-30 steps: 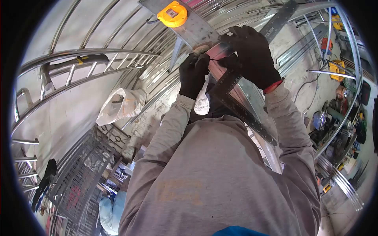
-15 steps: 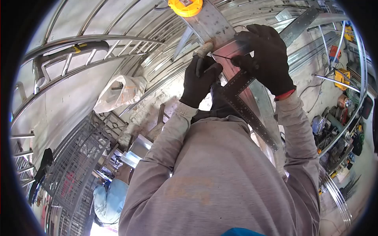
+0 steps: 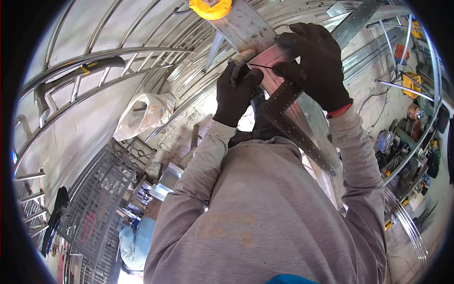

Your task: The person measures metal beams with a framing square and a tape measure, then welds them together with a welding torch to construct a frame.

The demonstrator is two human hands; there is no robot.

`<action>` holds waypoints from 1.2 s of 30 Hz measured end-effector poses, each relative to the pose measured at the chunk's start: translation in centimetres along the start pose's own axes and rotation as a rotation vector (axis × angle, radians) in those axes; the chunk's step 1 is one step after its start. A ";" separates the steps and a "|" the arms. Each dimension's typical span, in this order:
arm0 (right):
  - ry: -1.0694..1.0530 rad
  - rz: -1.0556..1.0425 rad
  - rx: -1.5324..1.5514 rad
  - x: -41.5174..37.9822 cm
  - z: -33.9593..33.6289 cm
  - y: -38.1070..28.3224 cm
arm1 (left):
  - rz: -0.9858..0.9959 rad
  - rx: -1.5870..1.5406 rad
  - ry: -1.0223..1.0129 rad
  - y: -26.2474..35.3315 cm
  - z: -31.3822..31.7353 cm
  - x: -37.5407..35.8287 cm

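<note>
2 hands, both in dark gloves, over 1 metal bar (image 3: 272, 59). Left hand (image 3: 236, 94): fingers curled in, can't tell what they grip, 1 tan rounded piece (image 3: 244, 57) at the fingertips, may be part of the glove. Right hand (image 3: 319, 68): thumb and fingers apart, red at the cuff, can't tell how firm its hold is. 1 thin dark rod (image 3: 261, 66) bridges the two, one end at the right thumb, other by the left fingertips

1 L-shaped square (image 3: 283, 106) sits just below the right hand, across the bar, long arm running down toward the torso. Right hand hides part of the bar

Bar: flat-faced, reddish by the hands, grey and spotted farther up. Square: dark, pale marks and small holes along it

1 yellow tape measure (image 3: 210, 7) on the bar's far end, cut by the frame top. 1 dark ruler blade (image 3: 354, 26) beyond the right hand

Farther out: 1 curved chrome railing (image 3: 106, 59) left, 1 whitish sack (image 3: 146, 116) below it, grey mesh panels (image 3: 97, 203) lower left, many metal tubes behind the bar, yellow case (image 3: 411, 85) right
</note>
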State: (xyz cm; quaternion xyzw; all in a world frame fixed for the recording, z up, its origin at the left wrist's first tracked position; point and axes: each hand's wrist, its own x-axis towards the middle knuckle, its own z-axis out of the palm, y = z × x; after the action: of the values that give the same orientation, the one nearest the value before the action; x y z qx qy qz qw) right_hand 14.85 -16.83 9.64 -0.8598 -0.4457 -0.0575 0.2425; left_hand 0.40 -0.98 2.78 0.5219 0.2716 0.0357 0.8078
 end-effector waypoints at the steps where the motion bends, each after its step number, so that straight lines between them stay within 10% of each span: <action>1: -0.001 0.003 -0.001 0.0 0.0 0.0 | -0.001 0.000 -0.001 -0.3 -0.1 0.1; 36: -0.050 0.018 -0.036 -0.3 0.0 0.0 | 0.073 0.095 0.046 -1.5 -0.6 0.4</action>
State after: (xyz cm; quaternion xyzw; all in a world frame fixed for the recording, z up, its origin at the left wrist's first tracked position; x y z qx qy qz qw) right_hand 14.71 -17.05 9.51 -0.8691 -0.4429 -0.0416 0.2163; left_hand 0.13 -1.00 1.17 0.5682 0.2721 0.0641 0.7739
